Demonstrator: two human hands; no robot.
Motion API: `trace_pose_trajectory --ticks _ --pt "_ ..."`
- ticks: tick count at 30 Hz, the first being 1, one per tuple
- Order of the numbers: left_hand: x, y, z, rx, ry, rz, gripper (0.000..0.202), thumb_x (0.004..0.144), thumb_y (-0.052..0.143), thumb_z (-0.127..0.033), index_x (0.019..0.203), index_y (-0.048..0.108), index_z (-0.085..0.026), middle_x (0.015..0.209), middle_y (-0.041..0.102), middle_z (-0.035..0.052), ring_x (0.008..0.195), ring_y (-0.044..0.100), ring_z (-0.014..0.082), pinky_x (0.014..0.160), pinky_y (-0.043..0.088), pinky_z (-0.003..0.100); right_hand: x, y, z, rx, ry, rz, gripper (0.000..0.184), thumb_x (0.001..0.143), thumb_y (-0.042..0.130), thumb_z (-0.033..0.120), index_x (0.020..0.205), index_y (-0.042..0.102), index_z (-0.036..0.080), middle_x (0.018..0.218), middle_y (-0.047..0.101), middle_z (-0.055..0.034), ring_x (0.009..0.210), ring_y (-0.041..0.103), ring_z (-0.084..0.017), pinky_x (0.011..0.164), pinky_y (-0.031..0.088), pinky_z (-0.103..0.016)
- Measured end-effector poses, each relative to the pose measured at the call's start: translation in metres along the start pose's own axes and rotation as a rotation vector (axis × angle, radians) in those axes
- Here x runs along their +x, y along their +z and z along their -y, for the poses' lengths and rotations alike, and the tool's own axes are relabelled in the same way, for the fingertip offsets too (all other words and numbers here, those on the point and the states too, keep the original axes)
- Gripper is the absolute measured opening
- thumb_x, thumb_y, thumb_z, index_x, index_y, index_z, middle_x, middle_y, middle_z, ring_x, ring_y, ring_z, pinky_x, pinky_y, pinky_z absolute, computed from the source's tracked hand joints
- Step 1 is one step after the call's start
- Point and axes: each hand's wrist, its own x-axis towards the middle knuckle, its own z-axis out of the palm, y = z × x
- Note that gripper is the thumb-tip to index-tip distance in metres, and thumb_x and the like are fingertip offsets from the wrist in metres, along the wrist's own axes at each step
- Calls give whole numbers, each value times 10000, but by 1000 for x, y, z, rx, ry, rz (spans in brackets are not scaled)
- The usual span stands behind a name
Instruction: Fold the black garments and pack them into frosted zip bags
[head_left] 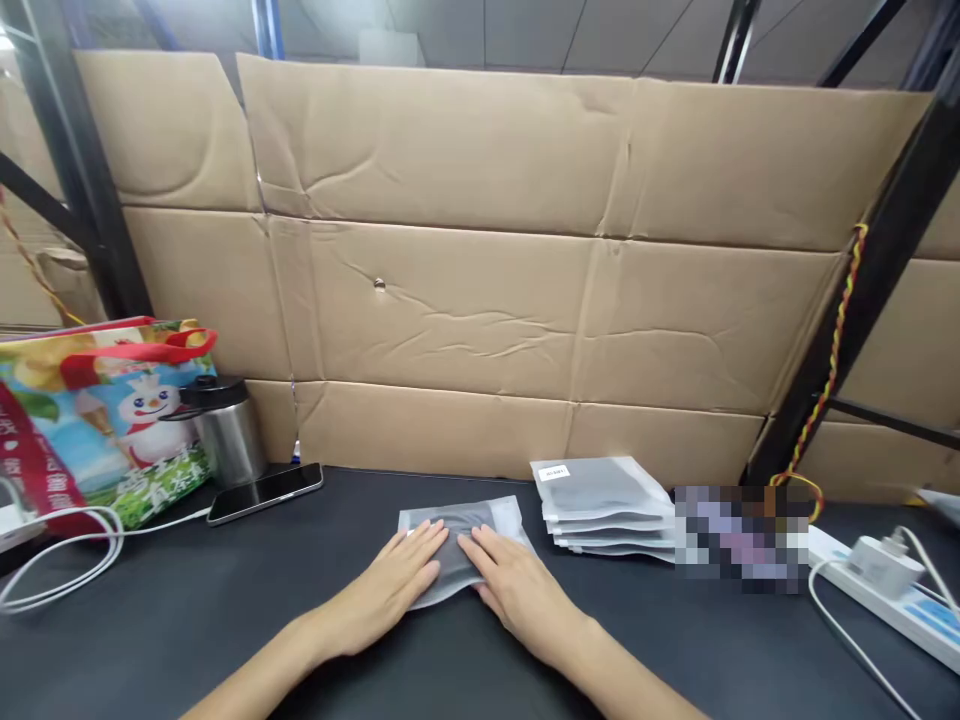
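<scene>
A frosted plastic bag lies flat on the dark table in front of me, with something dark showing through it. My left hand rests on its left side, fingers stretched out and pressed flat. On the right side of the same bag lies my right hand, also flat with its fingers extended. Both sets of fingertips point inward and stay a little apart. To the right of my hands sits a stack of several similar frosted bags, the top one bearing a white label.
At the left stand a colourful shopping bag and a steel jug, with a phone on its cable in front. A power strip lies at the right, near a pixelated patch. A cardboard wall closes off the back.
</scene>
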Motion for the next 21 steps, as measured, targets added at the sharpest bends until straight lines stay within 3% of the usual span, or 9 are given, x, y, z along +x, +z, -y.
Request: trace_pose_trajectory --ticks 2,4,6,7,10,13,15,17,21 --pt "4 -3 4 -207 -104 -136 501 991 275 -467 1437 319 -243 1505 261 17 1390 193 203 1136 98 423 2 1 2 1 14 -33 458 910 411 120 1367 419 154 1367 481 -148 1261 443 -264 1022 401 -428" --pt "11 -7 9 -490 -232 -403 533 982 262 -501 1420 362 -214 1505 271 31 1387 208 196 1142 101 385 4 -5 6 76 28 -110 452 906 371 92 1346 443 166 1325 530 -127 1227 485 -245 1003 427 -409" --pt "22 -12 12 -747 -323 -620 558 984 221 -508 1424 350 -190 1507 266 52 1383 219 200 1142 119 377 5 -20 11 212 38 -232 442 914 354 110 1339 444 193 1280 572 -88 1181 530 -208 983 454 -365" --pt "28 -12 13 -839 -348 -660 568 988 195 -501 1429 335 -172 1506 267 69 1378 233 206 1139 140 379 5 -32 12 276 45 -300 434 922 343 128 1338 440 210 1262 585 -69 1160 546 -191 974 464 -347" --pt "54 -6 4 -959 -365 -599 578 997 164 -468 1415 346 -111 1483 306 133 1340 331 221 1115 241 371 2 -73 3 307 98 -495 415 954 306 184 1345 427 249 1260 584 -43 1155 547 -183 971 466 -355" --pt "87 13 -16 -1052 -354 -469 561 993 217 -473 1370 421 -111 1458 358 150 1306 396 218 1082 311 334 -11 -106 -32 62 133 -635 443 959 295 199 1390 381 258 1357 501 -40 1251 457 -212 1053 377 -411" --pt "110 27 -32 -1109 -357 -376 594 977 245 -516 1361 433 -104 1454 360 167 1302 401 228 1067 331 326 -25 -113 -62 -126 170 -592 468 949 278 168 1394 385 268 1415 433 -30 1313 371 -226 1101 295 -443" --pt "132 37 -45 -1162 -376 -297 671 952 249 -576 1374 405 -78 1462 331 200 1308 388 246 1055 342 331 -40 -109 -88 -229 239 -459 458 943 302 180 1375 416 275 1413 438 -42 1326 347 -242 1103 262 -483" --pt "163 48 -64 -1255 -412 -211 723 936 264 -603 1381 368 -43 1447 337 239 1304 393 268 1023 376 359 -56 -94 -110 -193 294 -279 441 896 476 416 1312 492 272 1366 496 -73 1293 396 -281 1054 316 -514"
